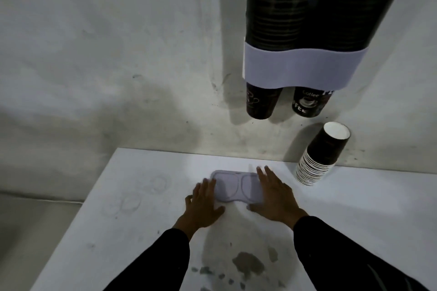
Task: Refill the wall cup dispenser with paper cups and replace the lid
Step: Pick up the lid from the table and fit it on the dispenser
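Note:
The wall cup dispenser (305, 19) hangs at the upper right: two dark see-through tubes with a pale lilac band at the bottom. Dark paper cups fill both tubes, and one cup bottom (260, 104) pokes out under each. The flat lilac lid (237, 188), with two ring outlines, lies on the white table (118, 231). My left hand (204, 203) rests on the lid's left end and my right hand (275, 197) on its right end, fingers spread flat. A leaning stack of dark paper cups (321, 156) stands upside down by the wall.
The grey wall rises right behind the table. Faint ring marks show on the table's left part and dark stains near its front edge. The table's left edge drops to the floor.

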